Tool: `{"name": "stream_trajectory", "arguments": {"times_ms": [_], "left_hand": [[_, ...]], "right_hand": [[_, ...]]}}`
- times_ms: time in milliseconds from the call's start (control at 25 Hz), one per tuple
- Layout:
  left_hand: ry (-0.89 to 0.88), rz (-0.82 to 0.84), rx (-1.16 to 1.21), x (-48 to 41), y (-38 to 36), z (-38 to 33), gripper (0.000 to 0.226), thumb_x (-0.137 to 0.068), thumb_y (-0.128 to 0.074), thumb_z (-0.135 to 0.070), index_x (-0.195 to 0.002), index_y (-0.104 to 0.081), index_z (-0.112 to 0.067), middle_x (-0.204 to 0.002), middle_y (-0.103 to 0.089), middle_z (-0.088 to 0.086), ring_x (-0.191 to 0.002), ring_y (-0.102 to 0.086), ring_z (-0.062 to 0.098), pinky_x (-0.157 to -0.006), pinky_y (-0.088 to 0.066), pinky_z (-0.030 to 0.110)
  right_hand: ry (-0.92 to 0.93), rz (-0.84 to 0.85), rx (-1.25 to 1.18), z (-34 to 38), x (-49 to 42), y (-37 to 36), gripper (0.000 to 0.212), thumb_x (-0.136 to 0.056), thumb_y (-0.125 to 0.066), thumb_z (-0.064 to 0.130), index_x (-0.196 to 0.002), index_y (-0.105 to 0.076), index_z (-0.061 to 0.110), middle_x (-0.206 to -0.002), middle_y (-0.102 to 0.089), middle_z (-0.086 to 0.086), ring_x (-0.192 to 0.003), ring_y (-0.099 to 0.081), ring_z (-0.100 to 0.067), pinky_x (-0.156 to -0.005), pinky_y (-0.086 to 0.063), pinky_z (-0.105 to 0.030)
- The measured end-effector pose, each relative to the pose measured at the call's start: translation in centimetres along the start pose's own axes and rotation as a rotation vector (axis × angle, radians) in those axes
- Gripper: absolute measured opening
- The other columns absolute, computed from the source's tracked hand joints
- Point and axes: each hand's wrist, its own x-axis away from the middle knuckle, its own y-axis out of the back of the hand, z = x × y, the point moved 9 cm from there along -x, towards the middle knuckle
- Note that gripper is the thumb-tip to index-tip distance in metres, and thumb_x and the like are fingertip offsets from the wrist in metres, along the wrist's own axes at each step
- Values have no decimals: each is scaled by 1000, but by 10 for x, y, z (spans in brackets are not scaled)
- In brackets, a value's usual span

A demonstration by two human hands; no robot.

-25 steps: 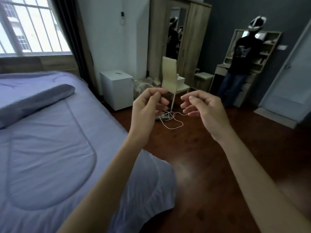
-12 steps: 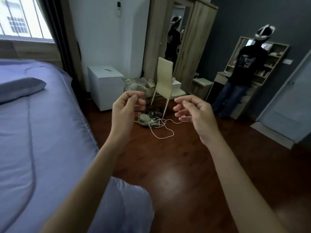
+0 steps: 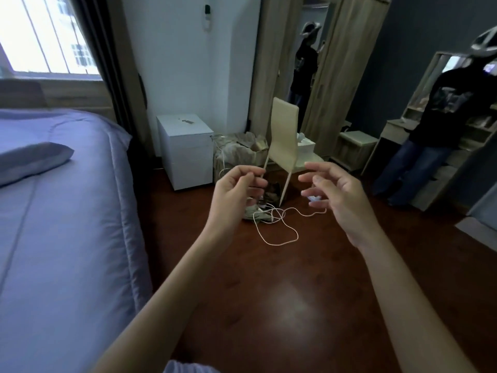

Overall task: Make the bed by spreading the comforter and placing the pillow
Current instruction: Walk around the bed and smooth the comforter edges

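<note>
The bed, covered by a lavender quilted comforter (image 3: 67, 238), fills the left of the view. The comforter lies spread flat across the mattress, its edge draping over the bed's right side. A long pillow in a matching lavender case (image 3: 32, 162) rests on top of the comforter toward the head end of the bed, below the barred window (image 3: 45, 36). Both hands are raised in the air to the right of the bed, over the dark red-brown wooden floor (image 3: 269, 305), apart from each other and touching nothing. The left hand (image 3: 236, 189), nearer the bed, has its fingers loosely curled inward with the thumb lying over them, and nothing shows in its grasp. The right hand (image 3: 338, 195), farther from the bed, is half spread with relaxed, slightly bent fingers and is empty. Just off the bed's head corner stands a small white box-shaped cabinet (image 3: 185, 149). Farther from the bed stands a cream high-backed chair (image 3: 283, 138), with a thin white cable (image 3: 279, 227) looped on the floor by it. Well away from the bed, a person in a dark top and jeans (image 3: 443, 130) stands at a wooden desk.
</note>
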Motion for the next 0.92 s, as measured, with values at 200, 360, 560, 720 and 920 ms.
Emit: {"name": "stream_trajectory", "arguments": {"times_ms": [200,360,560,720,920], "left_hand": [[-24,-164,-3,-88,-30,31,25,-98,-41,-10,-90,-64,-19,-75,-66,-8,-72,-61,9,-63,-44,18],[-26,-293,-55,-124,-30,42,27,-97,-42,-9,-86,-64,-22,-73,-65,-10,-64,-60,1,-64,-43,19],[-40,-602,-138,-146,56,40,27,-97,-43,-12,-87,-65,-24,-73,-66,-11,-62,-61,-2,-63,-43,19],[-88,-827,-96,-170,144,28,30,-97,-40,-10,-83,-63,-22,-75,-64,-5,-68,-58,8,-66,-42,24],[-107,-968,-42,-236,252,28,29,-97,-38,-7,-84,-61,-19,-77,-63,-2,-69,-55,12,-64,-41,23]], "right_hand": [[50,137,7,-47,-112,28,29,-95,-49,14,-114,-63,32,-108,-70,13,-93,-68,-10,-78,-54,-32],[129,266,-49,-47,-201,-5,28,-95,-49,16,-117,-61,30,-107,-70,10,-91,-67,-10,-74,-55,-30],[158,579,-172,-57,-242,-121,29,-95,-49,11,-117,-60,27,-108,-68,9,-90,-65,-10,-74,-53,-30],[165,779,-151,-70,-278,-210,31,-95,-50,7,-120,-60,23,-108,-68,10,-89,-65,-6,-77,-52,-34],[227,851,-186,-42,-364,-325,30,-95,-51,8,-108,-63,32,-104,-70,10,-90,-66,-9,-78,-53,-36]]}}
